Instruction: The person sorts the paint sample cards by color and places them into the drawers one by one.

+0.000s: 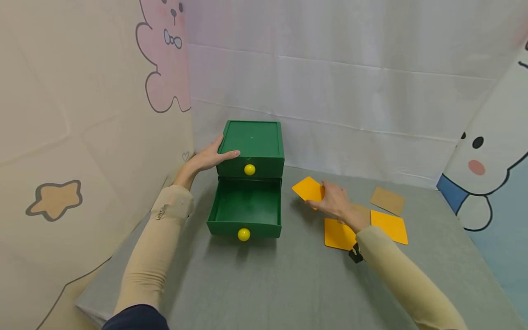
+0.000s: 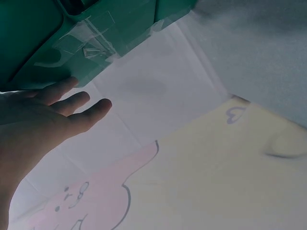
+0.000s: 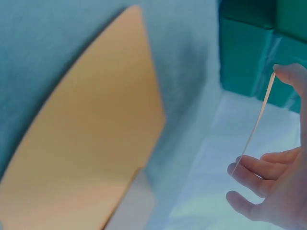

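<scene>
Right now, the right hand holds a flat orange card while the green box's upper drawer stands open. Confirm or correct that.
Not quite: the head view shows the lower green drawer open and the upper drawer closed. The right hand does hold the flat orange card.

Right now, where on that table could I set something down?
On the grey table in front of the open lower drawer, between the two sleeves. The drawer's floor is bare too. It is crowded to the right, where yellow cards and brown cards lie near the right hand.
</scene>
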A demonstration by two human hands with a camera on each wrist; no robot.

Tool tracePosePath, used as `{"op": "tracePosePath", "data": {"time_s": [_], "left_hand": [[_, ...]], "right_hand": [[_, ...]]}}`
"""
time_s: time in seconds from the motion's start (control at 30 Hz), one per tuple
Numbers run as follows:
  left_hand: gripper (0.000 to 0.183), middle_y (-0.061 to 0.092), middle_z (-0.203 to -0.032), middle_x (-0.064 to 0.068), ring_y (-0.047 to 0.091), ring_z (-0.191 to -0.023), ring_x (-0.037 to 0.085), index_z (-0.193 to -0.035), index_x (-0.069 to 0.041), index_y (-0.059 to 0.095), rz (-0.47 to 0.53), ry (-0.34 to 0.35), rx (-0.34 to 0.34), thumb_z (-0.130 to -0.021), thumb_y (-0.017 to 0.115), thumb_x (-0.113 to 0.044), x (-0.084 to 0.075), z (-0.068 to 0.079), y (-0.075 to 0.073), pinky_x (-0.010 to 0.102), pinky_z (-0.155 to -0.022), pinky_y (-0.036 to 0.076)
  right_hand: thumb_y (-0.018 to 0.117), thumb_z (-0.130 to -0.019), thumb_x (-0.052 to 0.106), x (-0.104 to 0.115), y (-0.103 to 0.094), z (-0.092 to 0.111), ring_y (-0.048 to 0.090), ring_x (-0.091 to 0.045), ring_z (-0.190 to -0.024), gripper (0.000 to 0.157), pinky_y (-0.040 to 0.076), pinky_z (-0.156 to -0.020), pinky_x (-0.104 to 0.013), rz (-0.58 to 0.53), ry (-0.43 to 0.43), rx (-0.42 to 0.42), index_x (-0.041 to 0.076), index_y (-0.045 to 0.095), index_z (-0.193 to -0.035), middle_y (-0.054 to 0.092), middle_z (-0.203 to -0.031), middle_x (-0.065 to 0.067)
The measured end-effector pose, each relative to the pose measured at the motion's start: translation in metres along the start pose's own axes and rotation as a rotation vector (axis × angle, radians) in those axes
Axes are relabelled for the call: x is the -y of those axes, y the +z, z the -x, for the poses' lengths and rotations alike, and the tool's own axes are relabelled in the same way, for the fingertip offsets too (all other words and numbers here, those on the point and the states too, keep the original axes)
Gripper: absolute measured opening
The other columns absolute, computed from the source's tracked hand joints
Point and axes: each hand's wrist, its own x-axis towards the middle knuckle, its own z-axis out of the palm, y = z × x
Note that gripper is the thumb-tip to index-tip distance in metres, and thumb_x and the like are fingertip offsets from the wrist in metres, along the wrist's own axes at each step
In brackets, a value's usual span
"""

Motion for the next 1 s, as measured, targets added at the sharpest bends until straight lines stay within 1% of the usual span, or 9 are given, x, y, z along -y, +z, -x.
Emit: {"op": "tracePosePath", "data": {"time_s": [0.13,0.23,0.37,0.5,0.73,0.9,1.0], "left_hand": [[0.102,-0.004,-0.164,0.012,0.004,-0.151,0.036,-0.156,-0.014,-0.011,-0.038,0.0,-0.006,-0.09,0.051,-0.062,-0.002,0.001,-0.001,0.06,-0.118,0.016],[0.102,-0.004,-0.164,0.013,0.004,-0.151,0.036,-0.156,-0.013,-0.01,-0.045,-0.001,-0.009,-0.09,0.051,-0.062,-0.003,0.002,-0.002,0.06,-0.118,0.016],[0.102,-0.005,-0.164,0.013,0.004,-0.151,0.037,-0.155,-0.014,-0.012,-0.04,0.001,-0.01,-0.09,0.051,-0.062,-0.004,0.003,-0.001,0.061,-0.118,0.016],[0.102,-0.006,-0.164,0.013,0.003,-0.151,0.036,-0.155,-0.015,-0.013,-0.042,0.001,-0.008,-0.09,0.051,-0.062,-0.004,0.003,-0.001,0.061,-0.118,0.016],[0.102,-0.006,-0.164,0.013,0.003,-0.151,0.036,-0.155,-0.014,-0.013,-0.045,0.003,-0.009,-0.09,0.05,-0.063,-0.004,0.003,-0.001,0.061,-0.118,0.016],[0.102,-0.005,-0.164,0.013,0.004,-0.151,0.036,-0.155,-0.014,-0.013,-0.042,-0.003,-0.012,-0.09,0.05,-0.063,-0.005,0.004,0.0,0.061,-0.118,0.016],[0.103,-0.005,-0.164,0.012,0.004,-0.151,0.036,-0.155,-0.014,-0.013,-0.038,-0.006,-0.015,-0.09,0.05,-0.063,-0.005,0.003,0.0,0.06,-0.118,0.016]], "right_hand": [[0.071,-0.078,0.052,0.01,-0.011,0.004,0.055,-0.034,-0.092,0.083,0.04,-0.086,-0.052,0.008,-0.051,-0.028,-0.004,0.047,-0.134,0.063,-0.113,-0.022],[0.071,-0.078,0.052,0.017,-0.018,0.007,0.056,-0.034,-0.095,0.083,0.041,-0.09,-0.053,0.01,-0.085,-0.052,-0.003,0.047,-0.136,0.063,-0.119,-0.022],[0.071,-0.077,0.053,0.026,-0.027,0.012,0.057,-0.036,-0.104,0.085,0.04,-0.096,-0.054,-0.001,-0.117,-0.079,-0.001,0.047,-0.138,0.061,-0.127,-0.021],[0.072,-0.076,0.052,0.035,-0.036,0.019,0.056,-0.036,-0.108,0.085,0.041,-0.095,-0.054,-0.011,-0.154,-0.092,-0.001,0.048,-0.138,0.06,-0.128,-0.021],[0.073,-0.075,0.052,0.06,-0.049,0.027,0.056,-0.034,-0.107,0.082,0.045,-0.093,-0.051,-0.043,-0.219,-0.054,0.001,0.051,-0.136,0.06,-0.129,-0.017],[0.073,-0.077,0.051,0.076,-0.05,0.029,0.056,-0.032,-0.108,0.08,0.045,-0.095,-0.05,-0.052,-0.27,-0.017,0.002,0.052,-0.136,0.061,-0.129,-0.015],[0.072,-0.077,0.051,0.086,-0.048,0.03,0.056,-0.031,-0.108,0.079,0.043,-0.096,-0.05,-0.057,-0.305,-0.012,0.002,0.052,-0.135,0.061,-0.129,-0.014]]}}
